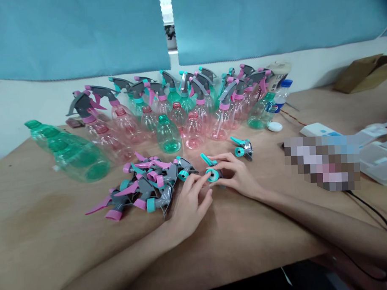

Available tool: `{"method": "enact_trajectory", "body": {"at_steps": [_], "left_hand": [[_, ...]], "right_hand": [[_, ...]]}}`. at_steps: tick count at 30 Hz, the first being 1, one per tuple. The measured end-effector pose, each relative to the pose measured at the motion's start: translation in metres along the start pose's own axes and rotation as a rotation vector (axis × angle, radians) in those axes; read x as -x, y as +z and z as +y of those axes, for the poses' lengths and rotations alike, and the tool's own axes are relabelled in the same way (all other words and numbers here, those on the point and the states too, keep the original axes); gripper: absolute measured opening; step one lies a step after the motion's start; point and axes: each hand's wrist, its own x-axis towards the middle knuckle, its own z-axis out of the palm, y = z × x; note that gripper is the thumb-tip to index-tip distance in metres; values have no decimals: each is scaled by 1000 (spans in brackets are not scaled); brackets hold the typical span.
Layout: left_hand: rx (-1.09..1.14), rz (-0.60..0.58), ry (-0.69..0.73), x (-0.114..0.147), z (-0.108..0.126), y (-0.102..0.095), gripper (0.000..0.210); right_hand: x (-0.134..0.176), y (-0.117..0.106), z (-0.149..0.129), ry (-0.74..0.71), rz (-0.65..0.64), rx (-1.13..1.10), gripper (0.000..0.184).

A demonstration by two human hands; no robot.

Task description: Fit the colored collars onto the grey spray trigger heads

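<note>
A: What's the R hand (234,173) got?
B: A grey-and-teal spray head (216,174), gripped btwn thumb & fingers — collar faces the cam, most of the body's hidden behind the fingers.
A: And the L hand (189,202)?
B: Index tip's at the collar opening; inside or just on the rim, can't tell. Can't tell if it grips anything either.
A: Nearby?
B: Pile of spray heads (146,187) just left, too tangled to count. Bottles (168,135) behind, back rows partly blocked. Far R there's a pixelated item (323,163) — unreadable. Forearms cut off at the frame edges.
</note>
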Motion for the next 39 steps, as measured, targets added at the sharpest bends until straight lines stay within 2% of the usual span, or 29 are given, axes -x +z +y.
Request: {"method": "enact_trajectory", "body": {"at_steps": [3, 15, 22, 29, 34, 39], "left_hand": [[-14, 12, 11, 1, 1, 1, 42], [41, 21, 11, 0, 2, -2, 25], [-95, 20, 88, -2, -2, -8, 22], [-239, 52, 112, 2, 0, -2, 37], [-227, 53, 85, 3, 1, -2, 35], [-191, 24, 117, 4, -2, -1, 38]], "right_hand": [[1, 0, 0, 7, 8, -9, 29], [1, -1, 4, -22, -80, -22, 27], [0, -1, 2, -49, -123, -49, 28], [1, 1, 3, 26, -70, -91, 34], [3, 0, -1, 25, -37, -11, 33], [4, -1, -3, 20, -31, 7, 30]]}}
